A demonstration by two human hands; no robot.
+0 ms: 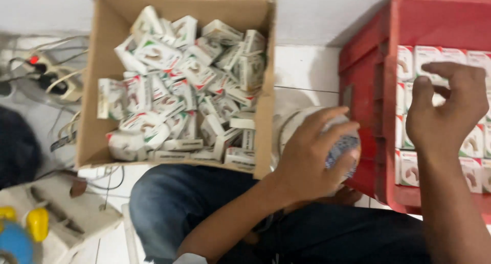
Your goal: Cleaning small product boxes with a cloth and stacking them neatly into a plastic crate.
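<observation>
Right hand (pixel 450 108), fingers spread, hovers over small boxes (pixel 409 167) standing upright in the red crate (pixel 365 90); left hand (pixel 312 156) grips a roll (pixel 340 146) just left of it.

Both forearms are bare, no watch or rings showing; dark blue denim jeans (pixel 174 202) cover the legs, creased at the bent knee

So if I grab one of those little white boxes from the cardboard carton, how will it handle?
Probably light: the little boxes lie heaped loosely in the carton. Likely stiff enough, with edges looking square. Tilted neighbours may slide as one comes out.
</observation>
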